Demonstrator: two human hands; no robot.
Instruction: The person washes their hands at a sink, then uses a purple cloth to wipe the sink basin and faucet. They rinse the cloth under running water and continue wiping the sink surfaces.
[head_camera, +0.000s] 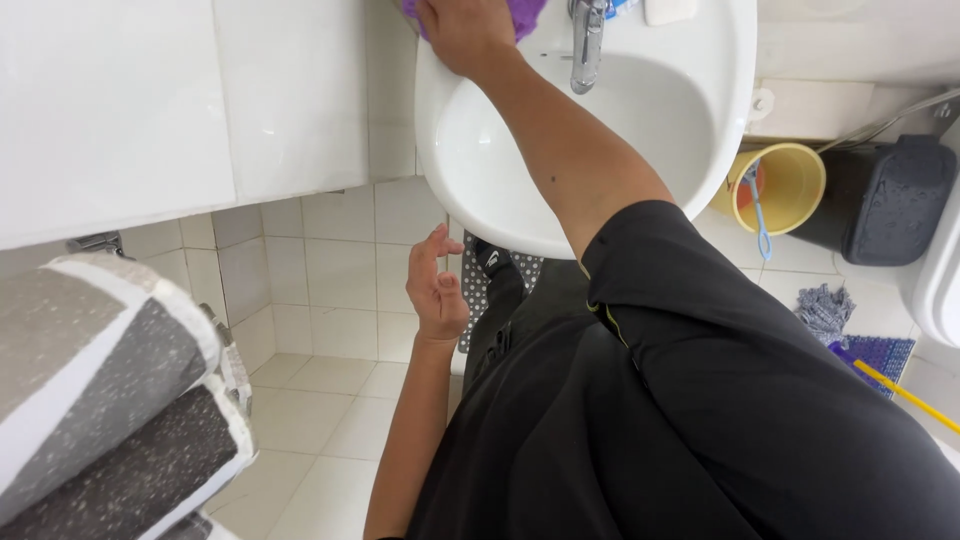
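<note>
Wiping step: right hand (462, 35) pressed purple cloth (525, 14) on sink (640, 140) rim, twelve o'clock; left hand (436, 290) hung loosely curled, empty. Next stroke likely needs firm pressure toward faucet (587, 45).

Lower left: stack of rolled grey-and-white towels (110, 400). Upper left: white cabinet panels (150, 100), white tiled wall (330, 270) below them. Right of centre: yellow bucket (785, 185) with a blue brush (757, 210) standing in it; dark bin (890, 200) just beside. Lower right: grey mop head (825, 312), purple scrub pad (880, 355), yellow handle (905, 395). Top edge: white soap bar (668, 10).
</note>
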